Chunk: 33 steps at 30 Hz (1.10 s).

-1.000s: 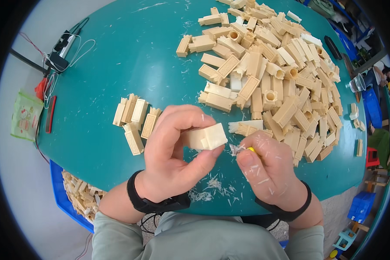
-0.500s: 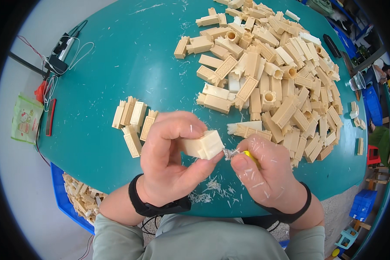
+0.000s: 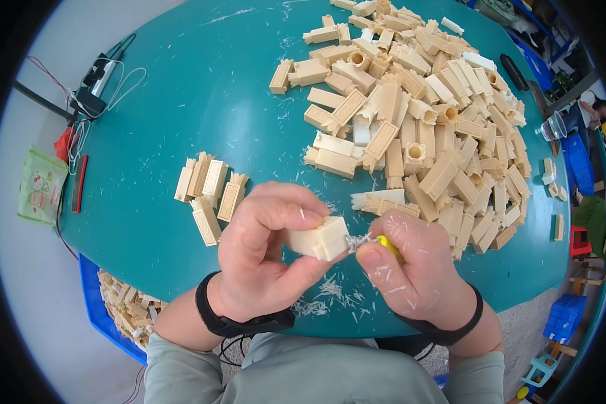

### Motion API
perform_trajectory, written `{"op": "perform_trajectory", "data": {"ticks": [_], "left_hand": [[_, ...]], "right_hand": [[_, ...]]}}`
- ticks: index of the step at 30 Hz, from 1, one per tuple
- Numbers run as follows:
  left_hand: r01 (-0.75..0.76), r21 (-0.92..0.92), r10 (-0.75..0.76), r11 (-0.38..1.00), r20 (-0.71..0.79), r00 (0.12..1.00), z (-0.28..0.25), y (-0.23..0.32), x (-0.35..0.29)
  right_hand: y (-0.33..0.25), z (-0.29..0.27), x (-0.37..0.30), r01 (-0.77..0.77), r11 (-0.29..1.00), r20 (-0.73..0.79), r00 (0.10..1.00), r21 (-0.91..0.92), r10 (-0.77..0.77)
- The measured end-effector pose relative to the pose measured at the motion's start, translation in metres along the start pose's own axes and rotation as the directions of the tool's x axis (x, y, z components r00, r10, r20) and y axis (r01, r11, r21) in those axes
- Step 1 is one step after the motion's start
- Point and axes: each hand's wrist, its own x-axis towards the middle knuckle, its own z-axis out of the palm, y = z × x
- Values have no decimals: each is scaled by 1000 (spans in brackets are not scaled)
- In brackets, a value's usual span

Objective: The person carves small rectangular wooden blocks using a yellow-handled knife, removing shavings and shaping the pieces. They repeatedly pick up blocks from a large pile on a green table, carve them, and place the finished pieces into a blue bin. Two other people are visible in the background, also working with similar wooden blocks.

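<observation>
My left hand (image 3: 266, 249) grips a cream plastic block (image 3: 320, 238) between thumb and fingers, its squared end facing right. My right hand (image 3: 417, 266) is closed around a small yellow-handled scraping tool (image 3: 389, 246). Pale curled shavings (image 3: 360, 242) cover the tool's tip, which meets the block's right edge; the blade itself is hidden. Slivers also stick to my right hand. Below both hands lies a scatter of shavings (image 3: 330, 289) on the green table (image 3: 182, 87). Left of my left hand, several similar blocks (image 3: 214, 180) lie in a small group.
A large heap of cream blocks (image 3: 444, 172) spreads over the table's far right. A blue bin (image 3: 95, 306) with more pieces stands at lower left. Along the left edge are a power strip (image 3: 94, 84) with cables and a red bar (image 3: 79, 183). A clear cup (image 3: 553, 126) sits at right.
The block in my left hand has tilted slightly and dropped a little nearer me. The shavings at the tool's tip have bunched up more along the block's edge.
</observation>
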Motion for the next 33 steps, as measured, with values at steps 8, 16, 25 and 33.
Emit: {"op": "perform_trajectory", "data": {"ticks": [8,16,25,33], "left_hand": [[6,-20,-2,1000,222,975,3,5,3],[100,-130,-83,986,132,988,-8,1,6],[57,-61,-50,997,101,994,-5,3,5],[45,-1,-44,999,78,996,-6,4,5]], "right_hand": [[11,-2,6,-78,997,-64,995,10,79],[-3,-12,2,-52,998,27,998,46,51],[1,-4,1,78,994,7,997,-73,-78],[-1,-5,1,89,990,26,996,-106,-86]]}}
